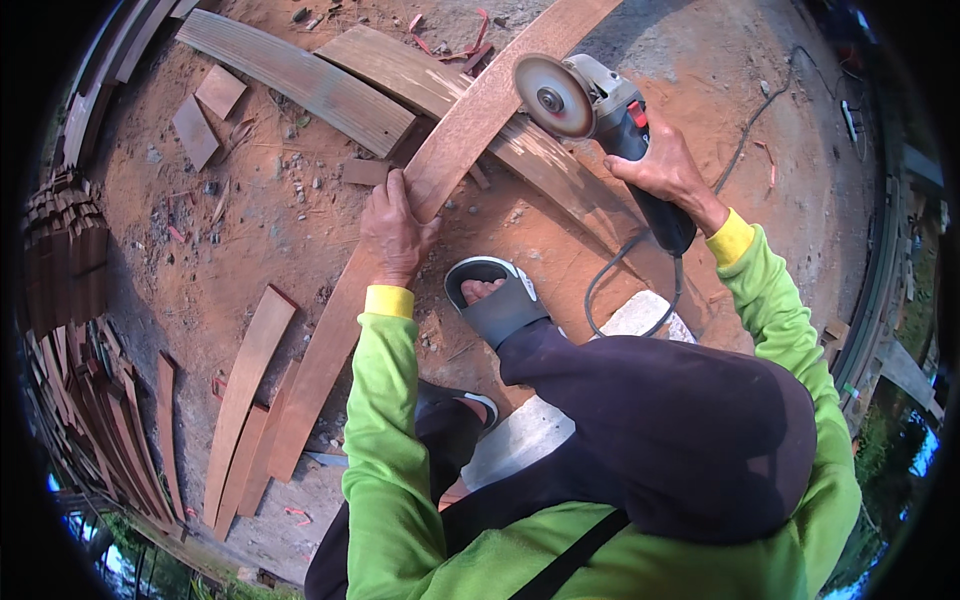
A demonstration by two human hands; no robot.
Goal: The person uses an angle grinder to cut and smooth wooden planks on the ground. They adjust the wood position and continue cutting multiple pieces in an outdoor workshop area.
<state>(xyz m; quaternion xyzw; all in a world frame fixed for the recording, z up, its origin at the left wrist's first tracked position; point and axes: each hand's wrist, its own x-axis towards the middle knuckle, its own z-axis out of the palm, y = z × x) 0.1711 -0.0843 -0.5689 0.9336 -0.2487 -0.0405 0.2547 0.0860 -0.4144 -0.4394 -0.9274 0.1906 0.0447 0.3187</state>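
Note:
My right hand grips an angle grinder with a dark body, a grey metal head and a red switch. Its round cutting disc faces me, beside the right edge of a long reddish-brown plank; I cannot tell whether the two touch. My left hand is closed over that plank's middle, its fingers at the left edge. The plank slopes from the upper right to the lower left. Under its upper part lies a weathered board, crossing it at an angle.
The grinder's black cord loops close to my sandalled foot. A greyish board and short offcuts lie on the sandy ground. Several more planks rest at lower left, near stacked wood. A pale block is beneath me.

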